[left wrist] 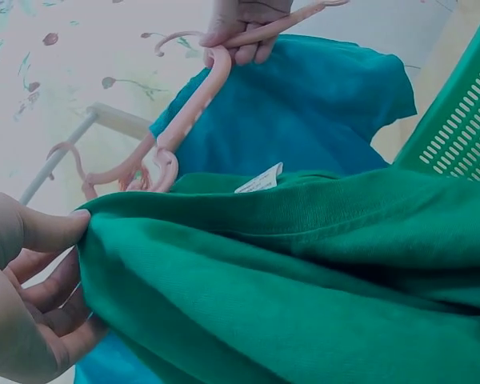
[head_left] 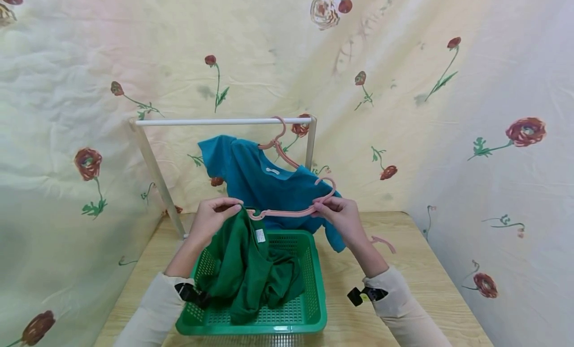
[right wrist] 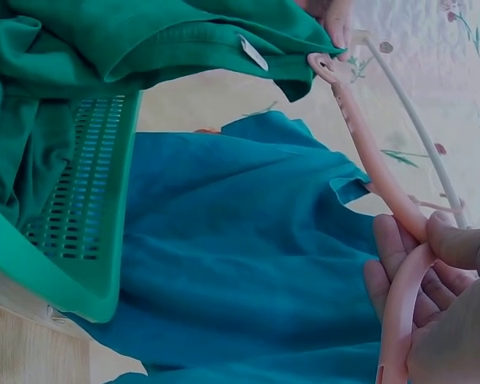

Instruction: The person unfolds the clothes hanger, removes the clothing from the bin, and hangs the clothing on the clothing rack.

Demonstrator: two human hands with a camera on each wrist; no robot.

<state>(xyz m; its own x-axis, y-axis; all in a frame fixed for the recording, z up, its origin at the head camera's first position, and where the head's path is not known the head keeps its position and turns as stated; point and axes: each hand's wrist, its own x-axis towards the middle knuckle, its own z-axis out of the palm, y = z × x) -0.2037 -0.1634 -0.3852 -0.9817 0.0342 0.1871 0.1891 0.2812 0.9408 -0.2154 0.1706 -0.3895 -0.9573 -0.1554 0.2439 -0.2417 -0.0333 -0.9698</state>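
A green shirt (head_left: 242, 267) is lifted by its neckline, which my left hand (head_left: 211, 218) pinches between thumb and fingers. Its white label (head_left: 260, 236) faces up, and its lower folds lie in the green basket (head_left: 317, 297). My right hand (head_left: 343, 217) grips a pink hanger (head_left: 287, 214) near the base of its hook. The hanger's far tip lies right at the shirt's neck opening, beside my left fingers. In the right wrist view, the hanger (right wrist: 376, 172) runs from my palm up to the green collar.
Behind my hands a blue shirt (head_left: 264, 182) hangs on another pink hanger (head_left: 280, 137) from the white rail (head_left: 202, 122) of a wooden rack. Part of a further pink hanger (head_left: 383, 243) lies on the wooden table (head_left: 403, 287) at right. A flowered cloth (head_left: 269, 48) stands behind.
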